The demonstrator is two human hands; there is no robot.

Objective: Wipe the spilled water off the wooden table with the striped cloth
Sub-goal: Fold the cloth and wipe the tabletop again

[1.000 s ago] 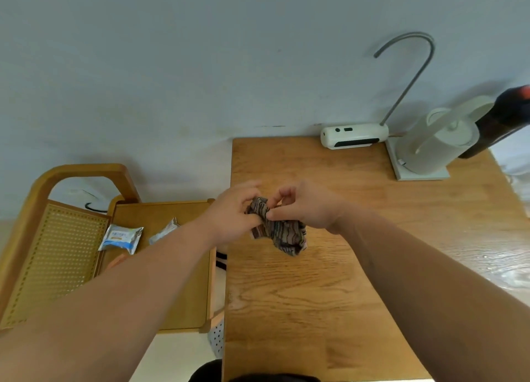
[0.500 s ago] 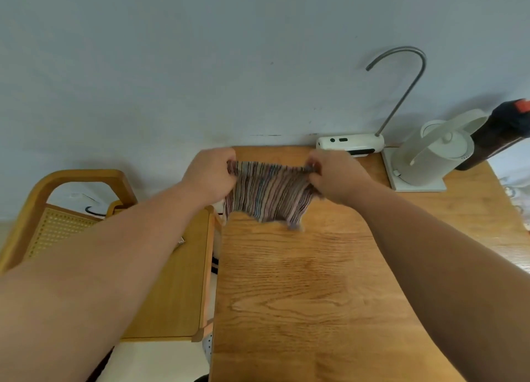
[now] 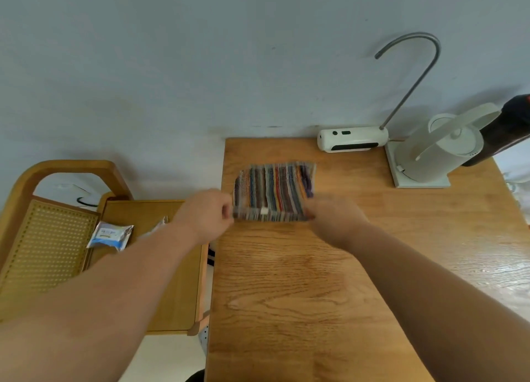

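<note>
Both hands pinch the near edge of the striped cloth [image 3: 272, 192]: left hand [image 3: 206, 213] at its L corner, fingers curled; right hand [image 3: 332, 221] at the R corner, blurred, so prob. a pinch too. Holding the 2 corners apart keeps the cloth spread wide, giving more wiping area. It's over the far-left of the wooden table [image 3: 286, 295]; can't tell if it touches. The spilled water [image 3: 499, 275] shines well apart at the R edge. Kettle [image 3: 441, 149] & pump dispenser [image 3: 352, 139] stand at the back.
</note>
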